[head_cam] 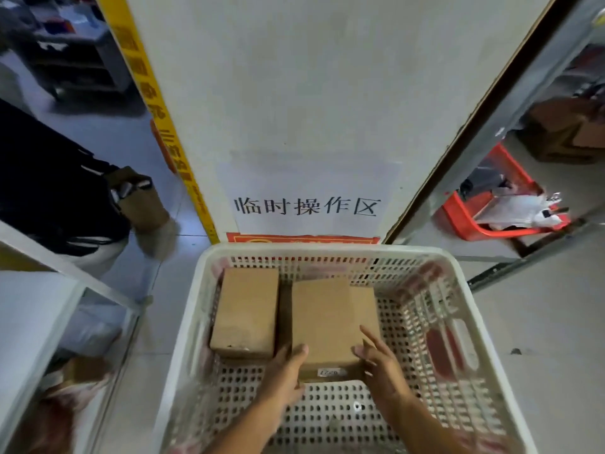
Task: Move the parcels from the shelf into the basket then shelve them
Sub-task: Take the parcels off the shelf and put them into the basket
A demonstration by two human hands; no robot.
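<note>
A white perforated basket [474, 322] stands on the floor below me. Two brown cardboard parcels lie inside it. The smaller parcel [245, 316] sits at the far left. The larger parcel [327, 322] lies beside it in the middle, with a small white label on its near face. My left hand [284, 371] is at the larger parcel's near left corner, thumb on its top. My right hand [379, 365] touches its near right corner with fingers spread and fairly straight. Another flat brown parcel seems to lie under the larger one.
A white panel [311, 93] with a printed sign rises behind the basket. A grey shelf [65, 290] stands at left with goods below. A red basket [491, 211] with bags sits under racking at right. Another person [65, 191] stands at left.
</note>
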